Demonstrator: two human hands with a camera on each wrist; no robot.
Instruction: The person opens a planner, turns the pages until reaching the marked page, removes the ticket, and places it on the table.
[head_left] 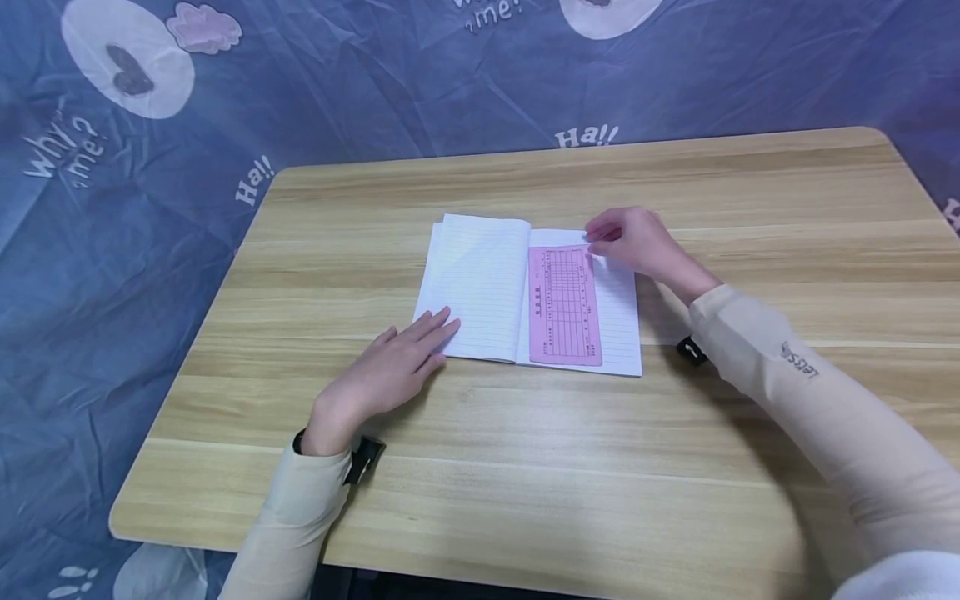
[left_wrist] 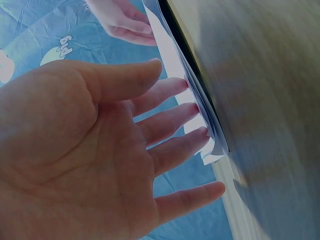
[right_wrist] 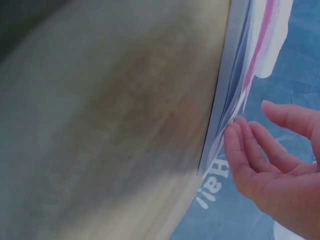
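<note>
A lined notebook (head_left: 480,275) lies spread flat on the table. On its right page rests a pink printed form (head_left: 566,312) with a ruled grid, close to the fold. My left hand (head_left: 390,367) reaches to the lower left corner of the notebook, fingers straight and spread; in the left wrist view the fingertips (left_wrist: 192,109) meet the page edges. At the form's upper right corner is my right hand (head_left: 637,242), fingers loosely bent. From the right wrist, its fingertips (right_wrist: 234,131) touch the page edge while the thumb (right_wrist: 280,115) stands apart from them.
The wooden table (head_left: 525,467) has rounded corners. Behind it and down its left side hangs a blue printed cloth (head_left: 360,83). A small black device (head_left: 365,458) sits at the left wrist, another black piece (head_left: 691,351) under the right one.
</note>
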